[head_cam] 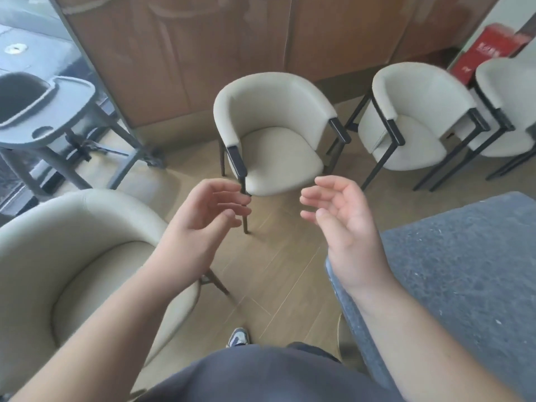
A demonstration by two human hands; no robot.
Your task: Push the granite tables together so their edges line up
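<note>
Your left hand [207, 211] and right hand [340, 216] raised at centre, fingers loosely curled, holding nothing, one granite table [464, 271] at your 3 o'clock, untouched, cream chair [275, 134] at 12 o'clock.

A cream armchair [272, 134] with black legs stands at twelve o'clock on the wooden floor [278, 274]. Two more cream chairs [417, 117] [510, 108] sit at two o'clock, a red box [487, 53] behind them. Another cream chair [78, 256] is at eight o'clock, a grey high chair [43, 108] at ten.
</note>
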